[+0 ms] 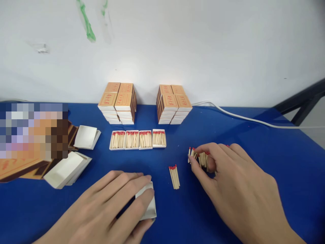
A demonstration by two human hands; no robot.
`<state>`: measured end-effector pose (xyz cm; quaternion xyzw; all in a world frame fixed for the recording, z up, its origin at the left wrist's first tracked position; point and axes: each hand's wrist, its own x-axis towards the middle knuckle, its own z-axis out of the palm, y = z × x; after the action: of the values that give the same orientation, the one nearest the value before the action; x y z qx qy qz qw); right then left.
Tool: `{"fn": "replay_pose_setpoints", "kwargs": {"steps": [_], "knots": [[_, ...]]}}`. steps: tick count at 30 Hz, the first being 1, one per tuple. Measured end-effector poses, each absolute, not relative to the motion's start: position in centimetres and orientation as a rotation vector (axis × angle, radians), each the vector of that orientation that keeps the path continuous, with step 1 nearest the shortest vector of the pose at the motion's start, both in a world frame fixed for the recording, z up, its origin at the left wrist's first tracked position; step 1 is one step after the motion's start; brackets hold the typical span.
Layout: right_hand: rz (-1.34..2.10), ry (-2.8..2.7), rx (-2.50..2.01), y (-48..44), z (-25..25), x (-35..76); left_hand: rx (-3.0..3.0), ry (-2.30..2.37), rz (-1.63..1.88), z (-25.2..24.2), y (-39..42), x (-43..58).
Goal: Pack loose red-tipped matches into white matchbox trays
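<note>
Nearest us, our left hand (111, 201) lay over a white tray (151, 205) at the near side of the blue counter (180, 220), its fingers grasping the tray, with the thumb at the near end. To the right of it, our right hand (236, 183) hung over a pile of red-tipped matches (203, 160) and hid part of it; there our thumb and index finger were pinching a few sticks (190, 150) at the pile's left side. Between our two hands a small loose bunch (174, 177) lay on the surface, its heads toward the far edge. Toward the left edge we had cardboard sleeves (24, 166) in a heap, partly lost in a pixelated patch, with loose tray shells (64, 169) tilted beside them. Farther off stood a row of four filled trays (132, 148), side by side. Near the far edge rose a left stack (118, 101) and a right stack (174, 103) of orange matchboxes, set apart. A white cable (279, 127) ran from behind the right one toward the far right corner, where we saw a black bar (304, 101). Behind everything was a pale wall (203, 51) with a green smear (87, 27).
</note>
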<state>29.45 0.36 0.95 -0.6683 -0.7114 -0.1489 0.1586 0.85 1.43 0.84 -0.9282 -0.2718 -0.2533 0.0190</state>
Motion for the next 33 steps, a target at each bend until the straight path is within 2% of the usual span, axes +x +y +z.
{"fn": "replay_pose_setpoints", "kwargs": {"steps": [6, 19, 33], "knots": [[-0.360, -2.033, -1.902, 0.3, 1.0, 29.3, -2.902, -0.810, -0.741, 0.5, 1.3, 0.3], [-0.454, -2.021, -1.902, 0.4, 0.7, 29.2, -2.935, -0.778, -0.656, 0.2, 1.2, 0.0], [-0.504, -1.961, -1.812, 0.8, 0.1, 28.5, -2.893, -0.820, -0.770, 0.4, 1.3, 0.8]]}}
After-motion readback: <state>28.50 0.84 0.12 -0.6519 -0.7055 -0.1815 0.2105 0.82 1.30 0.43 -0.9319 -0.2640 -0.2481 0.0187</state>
